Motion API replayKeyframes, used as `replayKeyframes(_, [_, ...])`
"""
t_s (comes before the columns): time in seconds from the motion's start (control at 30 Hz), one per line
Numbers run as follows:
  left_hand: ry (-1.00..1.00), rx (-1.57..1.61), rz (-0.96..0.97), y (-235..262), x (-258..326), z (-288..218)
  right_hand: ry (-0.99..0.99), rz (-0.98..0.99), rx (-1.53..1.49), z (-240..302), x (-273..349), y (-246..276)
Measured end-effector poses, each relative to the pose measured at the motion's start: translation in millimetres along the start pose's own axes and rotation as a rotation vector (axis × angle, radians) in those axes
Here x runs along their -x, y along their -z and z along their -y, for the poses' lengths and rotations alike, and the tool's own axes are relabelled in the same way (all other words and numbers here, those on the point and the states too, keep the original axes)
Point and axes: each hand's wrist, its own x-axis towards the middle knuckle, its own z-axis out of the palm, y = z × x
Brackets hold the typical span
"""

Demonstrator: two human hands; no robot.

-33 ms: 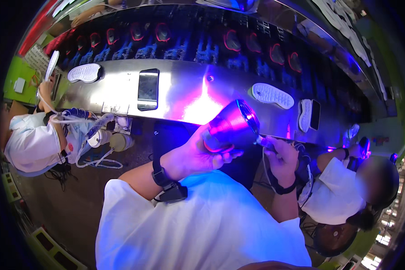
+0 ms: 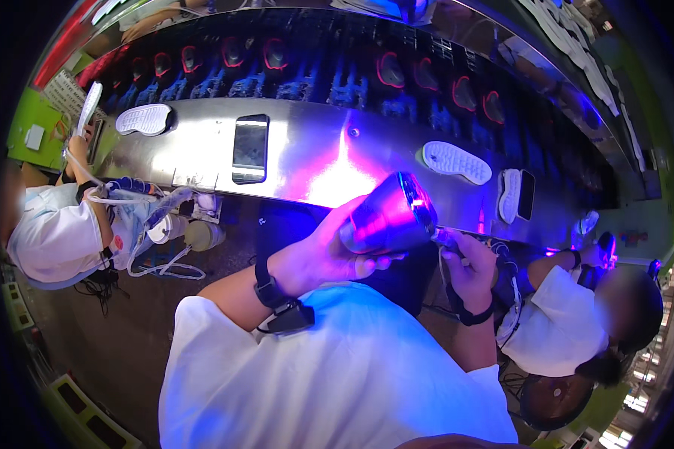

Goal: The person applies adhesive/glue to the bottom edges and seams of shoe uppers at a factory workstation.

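My left hand (image 2: 326, 254) is wrapped round a dark, glossy, cup-shaped thing (image 2: 382, 222) from its left and underside. Magenta and blue light gleams on it, and I cannot make out its exact kind. Its wide end faces right. Close to that end, my right hand (image 2: 470, 263) pinches a small slim tool (image 2: 443, 237) with its tip at or near the rim; contact is unclear. A thin tube or cord runs down beside the right hand. Both hands are just off the near edge of the metal bench (image 2: 288, 161).
White shoe soles (image 2: 457, 162) (image 2: 144, 120) and dark phones (image 2: 250, 148) lie on the bench. Behind runs a dark conveyor (image 2: 318, 75) with several red-edged dark shoe pieces. Co-workers sit left (image 2: 56, 224) and right (image 2: 558, 314). Pots (image 2: 202, 236) with pale tubes stand at left.
The cup-shaped thing has turned slightly and sits a little lower and further right, with the left hand still round it. The right hand has barely moved.
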Motion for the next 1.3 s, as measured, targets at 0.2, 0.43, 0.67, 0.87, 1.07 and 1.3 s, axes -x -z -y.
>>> replayKeyframes(0.2, [-0.375,-0.797,-0.399,-52,3,-36,-0.230,-0.002,0.048,-3,-62,-17])
replayKeyframes(0.43, [-0.505,-1.602,-0.435,-93,1,-62,-0.137,-0.049,-0.150,-1,-39,-60])
replayKeyframes(0.67, [-0.682,-1.622,-0.907,-85,15,-133,-0.457,0.160,-0.365,-38,-20,-60])
replayKeyframes(0.87, [-0.608,-1.954,-1.714,-88,-21,-303,-0.695,-0.061,-0.516,-93,0,-33])
replayKeyframes(1.07, [-0.537,-2.471,-2.087,-76,-32,-442,-0.810,-0.176,-0.412,-87,-4,-10])
replayKeyframes(1.3, [-0.622,-3.037,-1.924,-14,-88,-495,-0.851,-0.181,-0.394,-110,6,-8])
